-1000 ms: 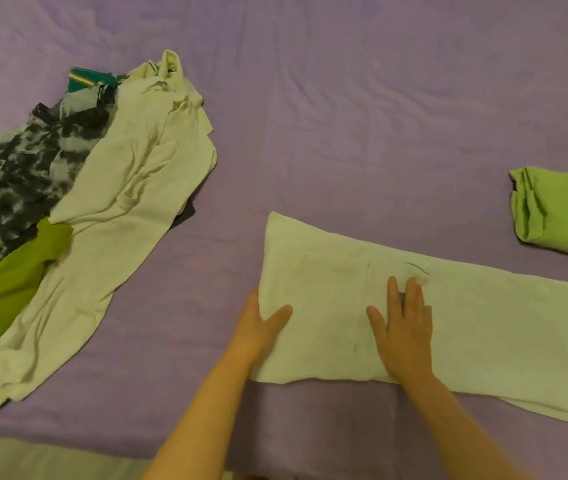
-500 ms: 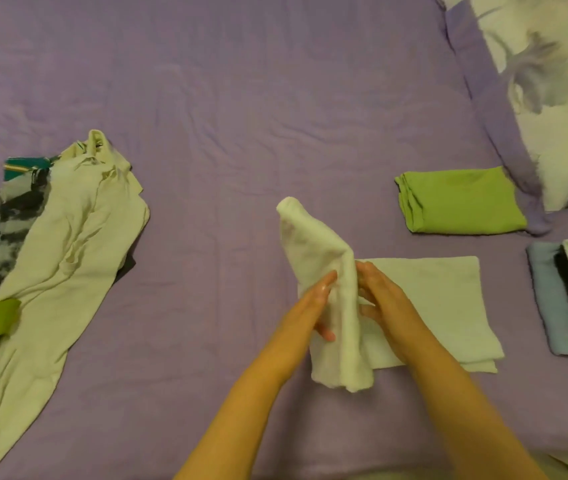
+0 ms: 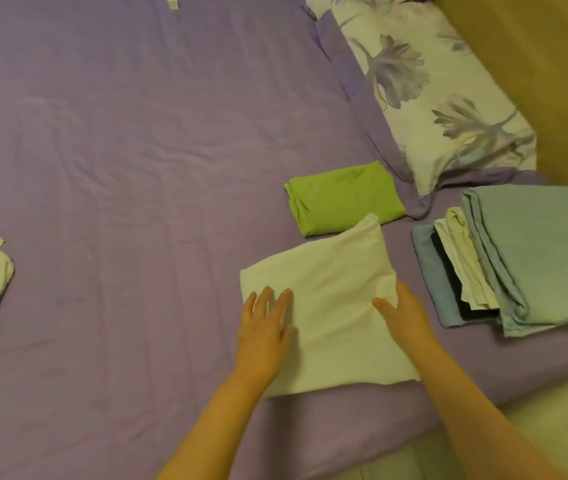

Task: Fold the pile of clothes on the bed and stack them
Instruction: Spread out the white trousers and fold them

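The cream garment (image 3: 324,306), half-raised a moment ago, is now being pressed flat at five o'clock on the bed (image 3: 137,150) by the left hand (image 3: 263,336) and right hand (image 3: 402,315), fingers extended, nothing gripped; stacking is judged next.

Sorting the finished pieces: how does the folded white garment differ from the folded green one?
The white garment is larger and both hands, left hand and right hand, lie on it; the green garment is smaller, untouched, and farther away. Both are folded on the purple bed.
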Demonstrator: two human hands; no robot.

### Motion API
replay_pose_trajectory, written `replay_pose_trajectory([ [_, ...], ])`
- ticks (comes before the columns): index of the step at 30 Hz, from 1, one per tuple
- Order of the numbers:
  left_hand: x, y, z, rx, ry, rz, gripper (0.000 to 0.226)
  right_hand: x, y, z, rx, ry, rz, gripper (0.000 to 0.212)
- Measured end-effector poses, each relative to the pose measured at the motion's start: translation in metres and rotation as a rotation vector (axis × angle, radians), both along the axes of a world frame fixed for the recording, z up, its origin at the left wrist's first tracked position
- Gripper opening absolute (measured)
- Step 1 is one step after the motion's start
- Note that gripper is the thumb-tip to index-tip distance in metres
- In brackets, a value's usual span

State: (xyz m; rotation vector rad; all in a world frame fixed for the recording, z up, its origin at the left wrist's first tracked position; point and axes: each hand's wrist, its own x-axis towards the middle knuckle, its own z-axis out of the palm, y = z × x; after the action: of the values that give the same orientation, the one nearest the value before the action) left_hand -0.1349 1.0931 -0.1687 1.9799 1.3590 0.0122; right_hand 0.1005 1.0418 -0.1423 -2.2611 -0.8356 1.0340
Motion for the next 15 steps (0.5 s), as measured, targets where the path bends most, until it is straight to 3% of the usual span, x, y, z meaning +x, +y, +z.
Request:
replay_pose_trajectory([
  [6,0.024,-0.012,-0.049,-0.005,0.290,-0.182,0.064,0.034,-0.014,-0.049,-0.111,0.001,0.071,0.066],
  [11,0.027,-0.010,-0.073,0.095,0.338,-0.177,0.071,0.012,-0.024,-0.075,-0.061,-0.563,0.445,0.062],
  [15,0.025,0.000,-0.087,0.098,0.299,-0.185,0.076,-0.014,-0.022,-0.106,-0.131,-0.606,0.707,0.068],
])
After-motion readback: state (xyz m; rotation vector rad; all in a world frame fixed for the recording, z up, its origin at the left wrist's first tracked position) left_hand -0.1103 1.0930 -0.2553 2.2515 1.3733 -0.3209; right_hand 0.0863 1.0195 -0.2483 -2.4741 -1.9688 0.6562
